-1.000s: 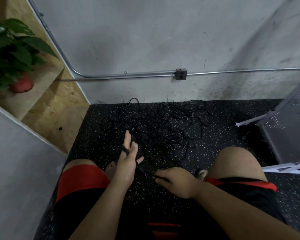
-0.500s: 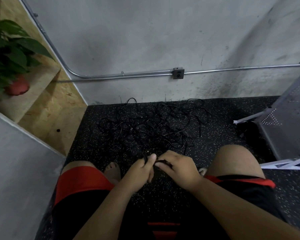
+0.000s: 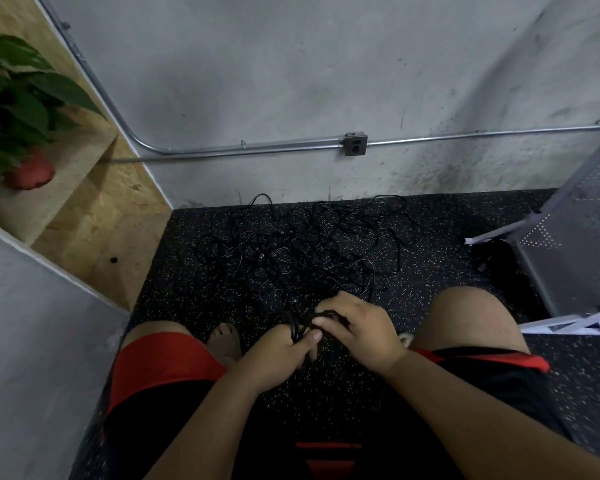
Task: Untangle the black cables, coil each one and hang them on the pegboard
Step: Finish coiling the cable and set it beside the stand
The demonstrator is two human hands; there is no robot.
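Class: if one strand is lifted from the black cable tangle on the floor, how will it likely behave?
Probably floppy: the cables lie in thin, loose loops on the floor. It would likely drag neighbours along, since strands cross everywhere. Probably light: the left hand grips several loops at once.

black cables (image 3: 302, 258), tangled heap, on floor

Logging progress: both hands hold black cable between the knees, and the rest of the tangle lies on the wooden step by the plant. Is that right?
Not quite. In the head view the left hand and right hand hold black cable between the knees, but the rest of the tangle lies on the speckled floor, not on the wooden step by the plant.
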